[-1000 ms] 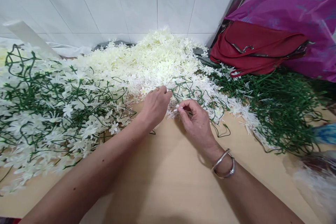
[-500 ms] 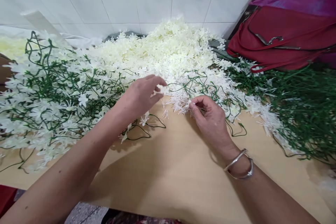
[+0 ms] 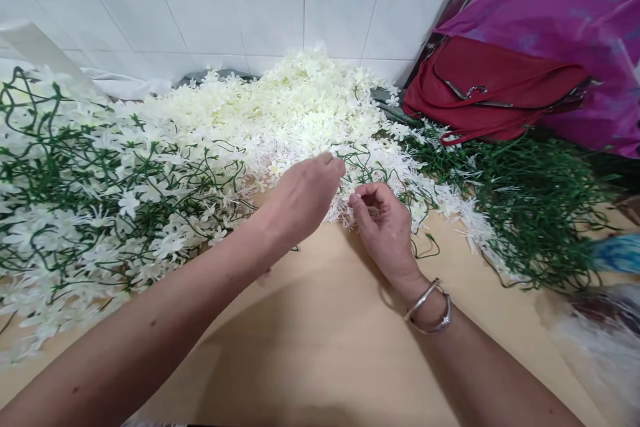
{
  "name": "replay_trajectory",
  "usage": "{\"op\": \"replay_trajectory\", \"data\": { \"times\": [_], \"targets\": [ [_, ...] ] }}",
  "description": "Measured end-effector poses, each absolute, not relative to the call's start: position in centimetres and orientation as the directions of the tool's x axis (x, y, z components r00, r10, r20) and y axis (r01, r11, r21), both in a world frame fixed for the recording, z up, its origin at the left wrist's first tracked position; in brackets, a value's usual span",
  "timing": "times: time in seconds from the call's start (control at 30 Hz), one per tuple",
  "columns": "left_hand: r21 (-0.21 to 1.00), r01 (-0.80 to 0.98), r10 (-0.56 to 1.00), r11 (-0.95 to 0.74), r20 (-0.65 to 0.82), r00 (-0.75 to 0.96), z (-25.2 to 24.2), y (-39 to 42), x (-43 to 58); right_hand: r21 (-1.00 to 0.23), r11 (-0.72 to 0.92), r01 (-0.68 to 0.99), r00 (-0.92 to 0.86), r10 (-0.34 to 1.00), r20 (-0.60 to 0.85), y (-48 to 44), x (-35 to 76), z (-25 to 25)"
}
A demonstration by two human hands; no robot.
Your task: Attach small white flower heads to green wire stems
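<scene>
My left hand [image 3: 311, 195] reaches over the near edge of the flower pile, its back toward me. Its fingers are curled together beside loose green stems [image 3: 364, 163], and whatever they hold is hidden. To the right, my right hand [image 3: 384, 223] pinches a small white piece [image 3: 356, 197] between thumb and forefinger, just above the white stamen sprigs. Cream artificial blossoms [image 3: 310, 97] are heaped behind both hands. On the left lies a big tangle of white artificial flowers [image 3: 165, 237] on green stems.
Bare green plastic stems [image 3: 540, 213] are bunched at the right. A red handbag [image 3: 500, 87] rests behind them against a purple bag [image 3: 580, 27]. Clear plastic [image 3: 595, 347] lies at the right edge of the wooden table [image 3: 310, 340]. A tiled wall [image 3: 270, 0] stands behind.
My left hand has moved right, closer to my right hand, and its fingers have gone from spread to curled. My right hand keeps its pinch. The view has turned to the right.
</scene>
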State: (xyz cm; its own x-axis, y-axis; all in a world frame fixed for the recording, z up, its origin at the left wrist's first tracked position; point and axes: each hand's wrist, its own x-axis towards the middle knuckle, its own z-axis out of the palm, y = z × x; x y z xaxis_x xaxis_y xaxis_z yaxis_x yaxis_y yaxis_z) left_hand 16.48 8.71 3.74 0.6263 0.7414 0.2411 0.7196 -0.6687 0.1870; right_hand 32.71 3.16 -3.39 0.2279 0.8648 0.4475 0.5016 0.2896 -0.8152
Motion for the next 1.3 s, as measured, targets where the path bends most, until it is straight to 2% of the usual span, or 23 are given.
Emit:
{"op": "replay_trajectory", "data": {
  "times": [0.07,0.2,0.33,0.67,0.73,0.8,0.9,0.93,1.03,1.13,1.23,1.3],
  "targets": [
    [0.171,0.745,0.759,-0.644,0.266,0.595,3.6,10.2,17.8,-0.834,0.280,0.475,0.258,0.862,0.436,3.2,32.8,-3.4],
    [0.078,0.730,0.731,-0.679,0.169,0.662,2.8,12.1,19.3,-0.838,0.296,0.459,0.278,0.848,0.452,3.4,32.8,-3.3],
    [0.008,0.745,0.738,-0.667,0.143,0.659,2.2,12.7,19.5,-0.838,0.299,0.456,0.309,0.830,0.465,3.6,33.1,-3.2],
    [0.141,0.866,0.874,-0.481,0.156,0.460,2.2,13.9,19.4,-0.845,0.290,0.449,0.325,0.828,0.457,3.7,33.5,-3.3],
    [0.218,0.858,0.882,-0.466,0.187,0.432,3.1,13.5,18.3,-0.844,0.291,0.450,0.337,0.820,0.462,3.8,33.6,-3.4],
    [0.398,0.802,0.892,-0.447,0.265,0.366,4.3,12.9,16.9,-0.842,0.288,0.456,0.343,0.816,0.465,3.9,33.7,-3.5],
    [0.588,0.695,0.905,-0.414,0.351,0.242,5.3,11.5,14.9,-0.843,0.288,0.453,0.335,0.822,0.461,4.0,33.7,-3.6],
    [0.668,0.632,0.918,-0.392,0.331,0.219,5.2,11.0,14.5,-0.845,0.292,0.447,0.332,0.823,0.460,3.9,33.6,-3.6],
    [0.898,0.376,0.959,-0.229,0.143,0.244,4.2,9.1,13.7,-0.874,0.298,0.384,0.344,0.832,0.435,3.8,33.5,-3.5],
    [0.976,0.205,0.961,-0.074,0.015,0.276,2.7,6.8,13.3,-0.938,0.288,0.195,0.333,0.880,0.339,3.7,33.4,-3.2],
    [0.994,0.107,0.958,-0.005,-0.026,0.284,1.7,4.7,12.8,-0.965,0.259,-0.040,0.234,0.941,0.243,3.7,33.3,-2.7],
    [0.997,0.076,0.961,0.015,-0.035,0.275,1.3,3.7,12.4,-0.970,0.213,-0.118,0.135,0.971,0.197,3.5,33.1,-2.3]
  ]
}}
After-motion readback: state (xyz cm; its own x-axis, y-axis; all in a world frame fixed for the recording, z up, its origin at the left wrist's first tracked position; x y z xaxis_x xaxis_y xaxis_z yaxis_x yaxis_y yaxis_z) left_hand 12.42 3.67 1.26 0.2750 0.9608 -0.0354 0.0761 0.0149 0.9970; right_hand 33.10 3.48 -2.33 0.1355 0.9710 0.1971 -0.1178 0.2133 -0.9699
